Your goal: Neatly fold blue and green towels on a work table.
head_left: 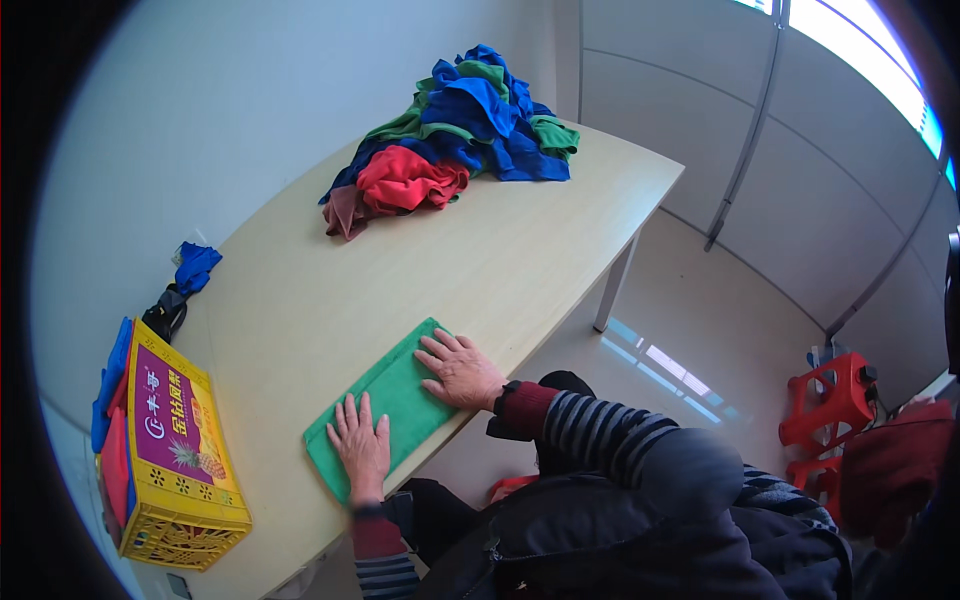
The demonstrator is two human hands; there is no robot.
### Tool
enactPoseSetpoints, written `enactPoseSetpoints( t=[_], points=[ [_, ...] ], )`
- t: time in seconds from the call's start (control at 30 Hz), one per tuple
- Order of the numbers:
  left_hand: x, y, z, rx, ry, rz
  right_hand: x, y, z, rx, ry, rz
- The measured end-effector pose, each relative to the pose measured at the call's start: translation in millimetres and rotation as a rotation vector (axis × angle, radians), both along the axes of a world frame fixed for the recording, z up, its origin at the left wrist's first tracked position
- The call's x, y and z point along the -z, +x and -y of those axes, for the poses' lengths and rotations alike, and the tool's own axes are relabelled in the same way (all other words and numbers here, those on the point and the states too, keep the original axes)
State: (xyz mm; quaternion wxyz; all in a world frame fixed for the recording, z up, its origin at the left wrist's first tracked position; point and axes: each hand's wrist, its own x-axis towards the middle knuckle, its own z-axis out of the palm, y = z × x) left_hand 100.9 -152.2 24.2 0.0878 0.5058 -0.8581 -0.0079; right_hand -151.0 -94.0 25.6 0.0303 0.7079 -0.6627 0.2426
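Observation:
A green cloth [395, 398], folded into a long flat rectangle, lies along the table's near edge. My left hand [358, 445] rests flat on its left end with the fingers stretched out. Over the right end, my right hand [460, 370] presses down with its fingers spread. Neither hand grips the cloth. A fold line runs lengthwise near the cloth's far side.
A heap of crumpled blue, green and red cloths [460, 125] covers the table's far end. At the left stands a yellow plastic crate [190, 530] with cloths in it. Behind it lie a small blue cloth [197, 267] and a black item. Red stools [828, 405] stand on the floor at right.

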Motion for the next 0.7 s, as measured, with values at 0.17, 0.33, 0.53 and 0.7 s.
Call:
enactPoseSetpoints(
  t=[0.17,0.33,0.53,0.7],
  points=[
    [3.6,2.8,-0.7,-0.003,-0.022,-0.001,4.2,1.6,2.8,-0.004,0.022,-0.002],
    [4.0,-1.8,4.4,0.018,-0.077,-0.010,9.2,-4.5,9.7,0.012,-0.005,-0.037],
    [11.1,-4.4,19.5,0.017,-0.145,-0.041,5.6,-5.7,23.3,0.012,0.011,-0.055],
    [14.8,3.2,7.1,0.017,-0.119,-0.038,10.4,0.9,11.2,0.016,0.029,-0.032]
  ],
)
